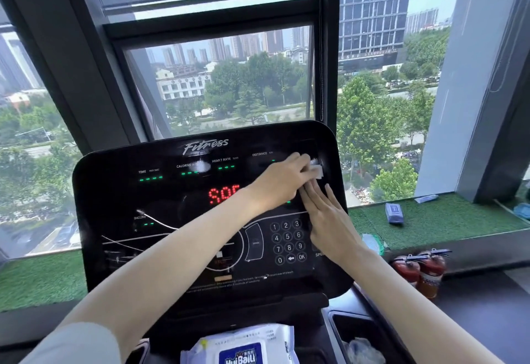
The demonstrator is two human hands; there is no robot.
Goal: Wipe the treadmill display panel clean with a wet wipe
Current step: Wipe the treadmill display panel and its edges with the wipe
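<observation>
The black treadmill display panel [160,208] fills the middle of the view, with green dashes, red digits and a number keypad. My left hand [279,181] reaches across to the panel's upper right and holds a small white wet wipe [317,170] against the surface. My right hand [327,217] lies flat with straight fingers on the panel just below the left hand, beside the keypad. Most of the wipe is hidden under the left hand's fingers.
A pack of wet wipes [243,346] lies on the console tray at the bottom. A dark cup holder [355,335] with something pale in it is to its right. Two red fire extinguishers [418,272] and a blue packet [394,213] sit by the grass-covered sill.
</observation>
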